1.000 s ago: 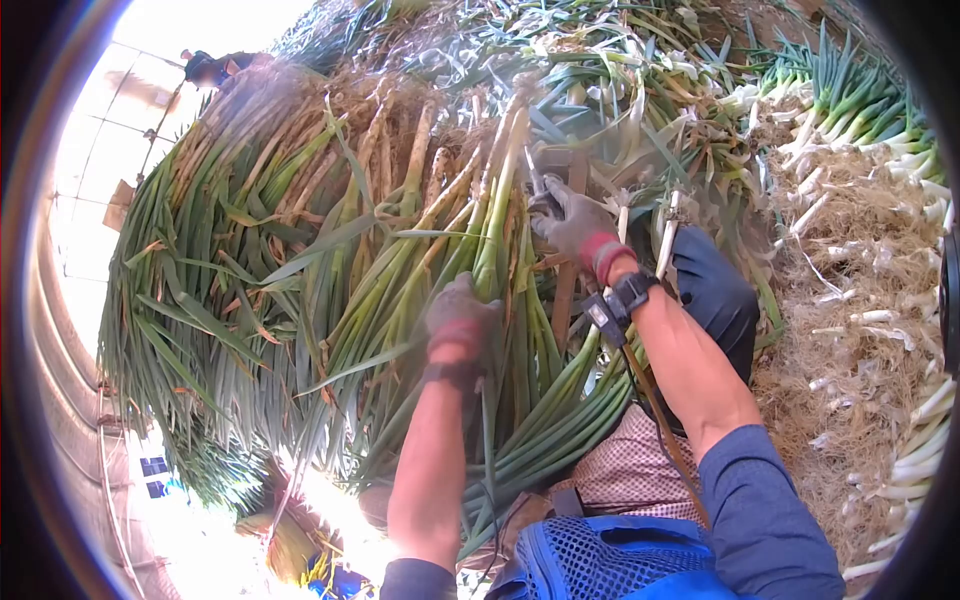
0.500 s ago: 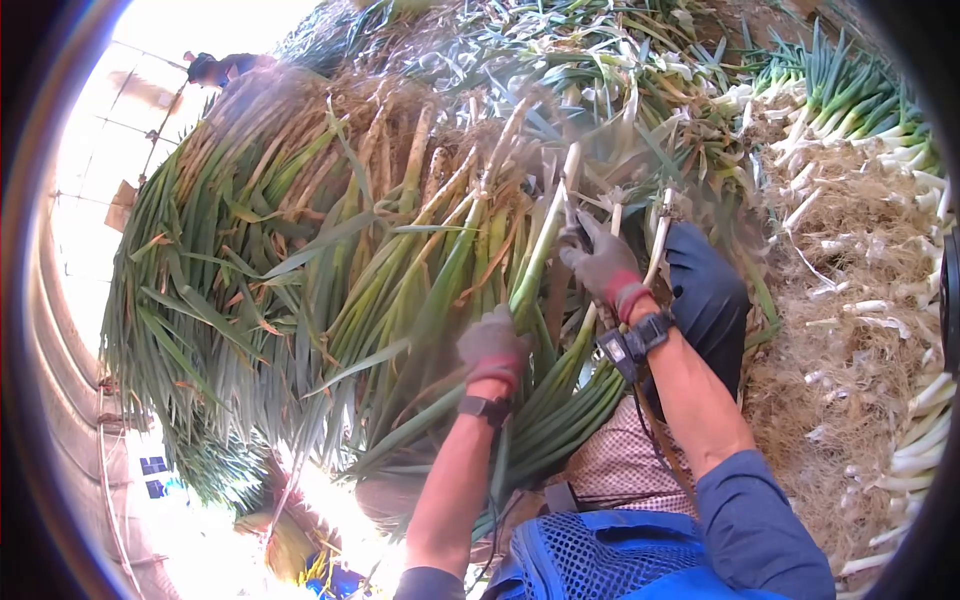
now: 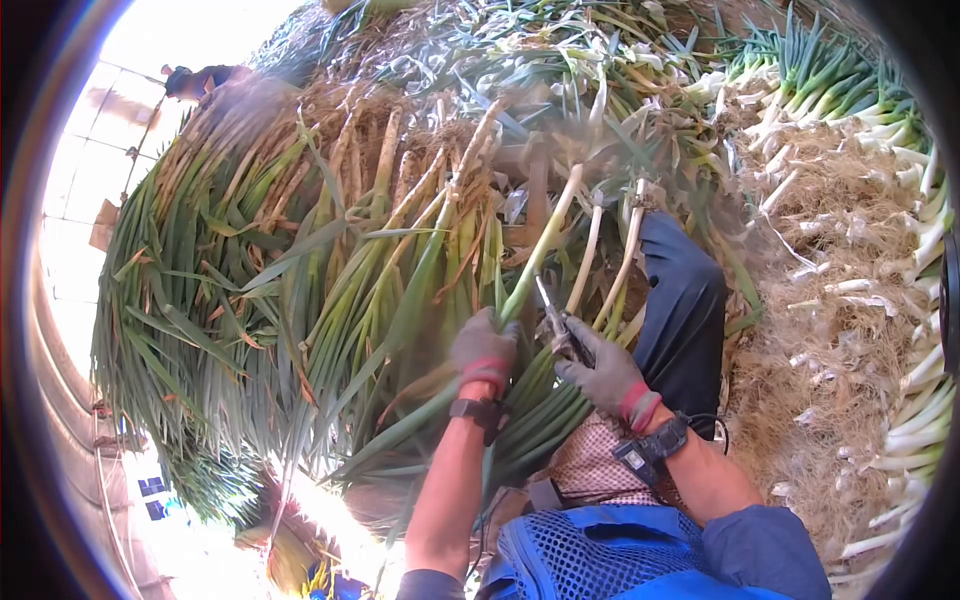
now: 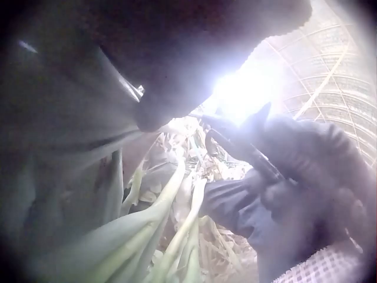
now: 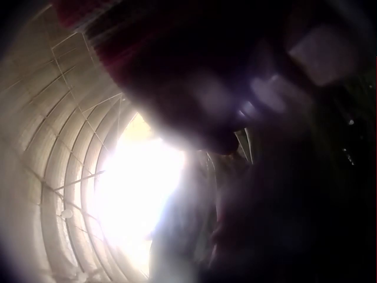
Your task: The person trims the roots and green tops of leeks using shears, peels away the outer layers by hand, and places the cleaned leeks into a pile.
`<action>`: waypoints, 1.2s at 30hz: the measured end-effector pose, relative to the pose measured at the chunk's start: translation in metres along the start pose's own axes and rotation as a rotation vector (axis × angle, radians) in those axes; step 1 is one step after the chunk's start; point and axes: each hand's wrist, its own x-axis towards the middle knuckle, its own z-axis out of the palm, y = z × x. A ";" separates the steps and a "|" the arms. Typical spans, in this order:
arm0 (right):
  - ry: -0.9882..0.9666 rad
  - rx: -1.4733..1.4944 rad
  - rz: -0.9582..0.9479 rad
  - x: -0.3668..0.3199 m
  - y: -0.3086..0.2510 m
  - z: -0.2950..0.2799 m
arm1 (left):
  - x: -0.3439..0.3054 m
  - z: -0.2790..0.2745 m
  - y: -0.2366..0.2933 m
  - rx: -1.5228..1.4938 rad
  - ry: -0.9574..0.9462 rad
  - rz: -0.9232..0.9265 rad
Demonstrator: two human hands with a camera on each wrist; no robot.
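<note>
In the head view my gloved left hand [image 3: 485, 350] grips a long green onion [image 3: 545, 240] by its green part. Its pale stalk end points up and away from me. My gloved right hand [image 3: 603, 372], just right of the left, holds an air blow gun [image 3: 552, 318] with a slim metal nozzle angled up beside the stalk. Two more pale-stalked green onions [image 3: 588, 258] lie to the right, their leaves running toward my lap. The left wrist view shows the dark right hand [image 4: 318, 177] with the tool; the right wrist view is mostly dark.
A big heap of unpeeled green onions [image 3: 270, 240] fills the left. Loose leaves and peelings [image 3: 560, 60] lie behind. At right are dry roots [image 3: 820, 330] and rows of white-stalked onions [image 3: 915, 430]. My bent knee [image 3: 680, 300] is close to the right hand. Another person [image 3: 200, 80] is far left.
The held green onion has come away from the brown-rooted stalks, and its end now shows pale and bare. My right hand with the blow gun has come down toward the left hand.
</note>
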 end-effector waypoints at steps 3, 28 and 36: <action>-0.067 -0.189 -0.028 -0.018 -0.020 -0.004 | 0.000 -0.002 0.001 -0.185 0.022 -0.063; -0.009 0.019 0.053 -0.012 -0.016 -0.025 | 0.071 -0.138 0.041 -1.181 -0.268 0.048; -0.087 0.094 -0.070 -0.003 -0.023 -0.012 | 0.108 -0.113 -0.012 -0.870 0.300 0.090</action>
